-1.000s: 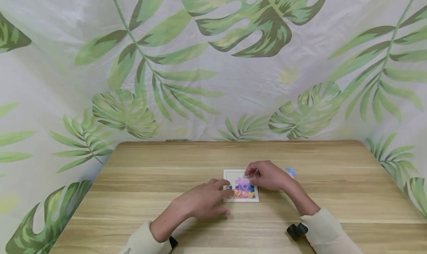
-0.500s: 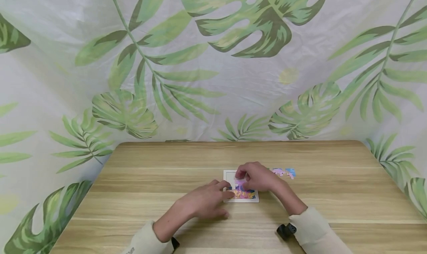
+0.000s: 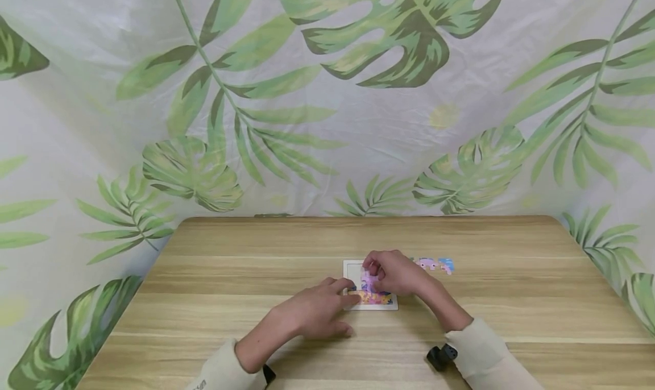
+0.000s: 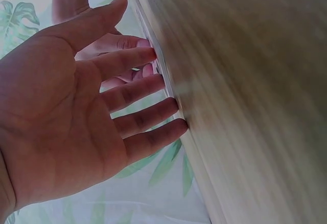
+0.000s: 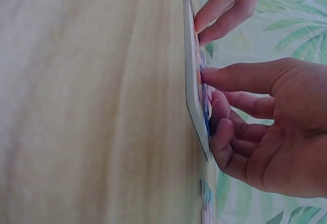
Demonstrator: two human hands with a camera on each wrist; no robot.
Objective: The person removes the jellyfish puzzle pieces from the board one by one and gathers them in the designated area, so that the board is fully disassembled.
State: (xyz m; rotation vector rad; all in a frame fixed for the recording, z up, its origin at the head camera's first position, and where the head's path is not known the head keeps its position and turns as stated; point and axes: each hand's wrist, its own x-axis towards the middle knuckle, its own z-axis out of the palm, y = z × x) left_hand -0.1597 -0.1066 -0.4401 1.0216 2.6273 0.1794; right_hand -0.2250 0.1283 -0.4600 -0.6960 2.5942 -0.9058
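Note:
A small jigsaw puzzle in a white-edged tray point(image 3: 370, 308) lies on the wooden table, its lower part filled with yellow, pink and blue pieces. The tray's upper left shows bare white. My left hand point(image 3: 314, 310) rests its fairly straight fingertips on the tray's left side; its thumb is held apart. Over the tray, my right hand point(image 3: 401, 273) bends thumb and fingers about a purple puzzle piece point(image 3: 368, 282) and appears to pinch it. In the right wrist view the right thumb point(image 5: 240, 77) touches the puzzle's surface, other fingers curled. The hand hides the tray's upper right.
Several loose puzzle pieces point(image 3: 434, 264), pink and blue, lie right of the tray, partly behind the right hand. The wooden table point(image 3: 230, 270) extends around the tray. A leaf-patterned cloth point(image 3: 286, 111) hangs behind the far edge.
My right hand has moved left over the tray onto the purple pieces, uncovering more of the loose pieces at the right. My left hand has stayed nearly still.

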